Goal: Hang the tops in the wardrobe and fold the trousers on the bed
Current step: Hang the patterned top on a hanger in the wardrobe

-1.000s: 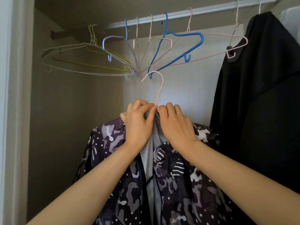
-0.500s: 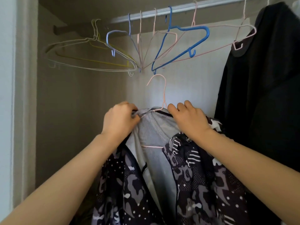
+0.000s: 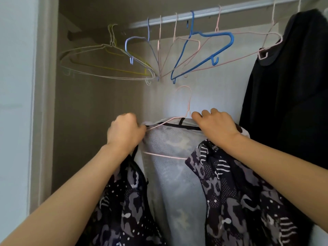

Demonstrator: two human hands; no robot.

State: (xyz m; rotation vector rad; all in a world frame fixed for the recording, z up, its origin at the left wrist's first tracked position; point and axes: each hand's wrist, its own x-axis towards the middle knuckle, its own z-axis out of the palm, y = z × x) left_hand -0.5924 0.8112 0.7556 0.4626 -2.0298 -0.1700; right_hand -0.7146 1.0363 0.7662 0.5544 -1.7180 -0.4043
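Observation:
A dark purple camouflage jacket [image 3: 237, 197] with a pale mesh lining hangs open on a thin pink wire hanger [image 3: 185, 102], held up inside the wardrobe below the rail [image 3: 204, 13]. My left hand [image 3: 125, 132] grips the jacket's left shoulder over the hanger's arm. My right hand [image 3: 215, 128] grips the right shoulder near the collar. The hanger's hook stands free in the air, under the rail and not touching it.
Several empty hangers crowd the rail: pale wire ones [image 3: 106, 68] at the left, a blue plastic one [image 3: 204, 55] in the middle. A black top [image 3: 291, 89] hangs at the right. The wardrobe's door frame [image 3: 42, 103] stands at the left.
My hands have moved apart from the collar's middle to the two shoulders, spreading the jacket open on the hanger so the mesh lining and the hanger's lower bar show.

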